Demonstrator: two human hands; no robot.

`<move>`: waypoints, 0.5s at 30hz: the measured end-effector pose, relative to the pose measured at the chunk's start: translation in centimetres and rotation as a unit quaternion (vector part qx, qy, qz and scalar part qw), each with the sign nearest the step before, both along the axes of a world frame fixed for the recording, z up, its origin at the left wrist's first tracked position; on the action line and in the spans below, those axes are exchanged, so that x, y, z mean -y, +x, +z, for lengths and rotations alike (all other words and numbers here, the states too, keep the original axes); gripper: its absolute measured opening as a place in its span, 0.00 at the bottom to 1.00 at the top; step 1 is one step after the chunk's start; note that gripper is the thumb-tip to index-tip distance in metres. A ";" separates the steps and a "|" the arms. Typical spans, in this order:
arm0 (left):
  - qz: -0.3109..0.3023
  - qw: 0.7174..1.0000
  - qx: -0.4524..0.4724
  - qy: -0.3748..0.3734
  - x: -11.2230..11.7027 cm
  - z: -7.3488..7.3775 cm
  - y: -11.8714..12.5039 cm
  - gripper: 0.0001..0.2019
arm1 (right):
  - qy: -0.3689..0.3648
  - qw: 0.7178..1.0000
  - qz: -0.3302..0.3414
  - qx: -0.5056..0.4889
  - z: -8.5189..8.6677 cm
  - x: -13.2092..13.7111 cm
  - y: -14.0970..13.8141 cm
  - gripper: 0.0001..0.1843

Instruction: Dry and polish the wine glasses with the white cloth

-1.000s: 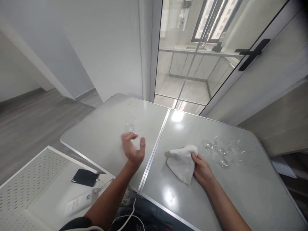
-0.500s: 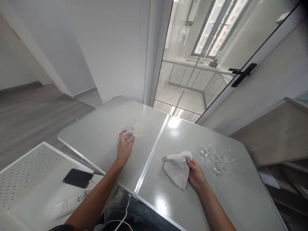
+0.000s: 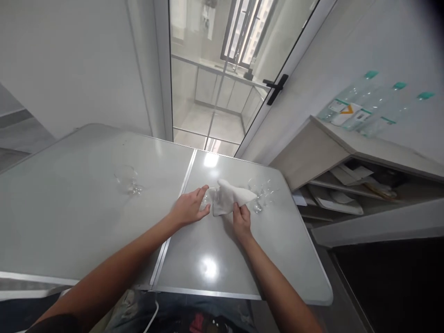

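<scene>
My left hand (image 3: 191, 205) reaches in from the left, with its fingers and thumb around a clear drinking glass (image 3: 207, 199). The glass is partly hidden by the hand and by a white cloth (image 3: 229, 198). Pinched in my right hand (image 3: 242, 221), the cloth hangs over the table against the glass's right side. Just beyond the right hand is a cluster of several clear glasses (image 3: 258, 199), its outlines faint. More clear glassware (image 3: 131, 182) stands on the left half of the table; its exact number is hard to make out.
The pale table (image 3: 187, 254) has a metal seam (image 3: 173, 215) across it. A glass door (image 3: 215, 92) with a black handle (image 3: 276, 89) rises behind. To the right, several plastic bottles (image 3: 367, 108) with green caps stand on a wooden shelf unit (image 3: 326, 152).
My view has swung to the right. My left hand has moved right from the left-side glassware over to the cloth. My right hand still holds the cloth, which is now raised beside the glass.
</scene>
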State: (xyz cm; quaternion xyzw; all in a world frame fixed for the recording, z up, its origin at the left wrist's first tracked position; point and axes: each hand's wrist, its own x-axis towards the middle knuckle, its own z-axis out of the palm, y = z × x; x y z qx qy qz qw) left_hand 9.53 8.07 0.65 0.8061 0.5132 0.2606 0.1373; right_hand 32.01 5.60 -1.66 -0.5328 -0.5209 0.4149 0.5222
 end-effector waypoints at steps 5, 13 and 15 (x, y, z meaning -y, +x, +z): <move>-0.027 0.999 -0.039 -0.006 0.9 -1.5 -0.6 0.31 | 0.024 0.993 0.107 0.051 0.2 1.2 -1.0 0.27; -0.060 0.995 -0.068 0.038 2.2 -1.3 0.0 0.30 | 0.033 0.966 0.233 0.108 -0.2 1.8 -0.9 0.41; -0.072 0.991 -0.085 0.070 2.3 -1.3 0.2 0.27 | 0.079 0.964 0.241 0.075 -0.5 1.5 -0.6 0.37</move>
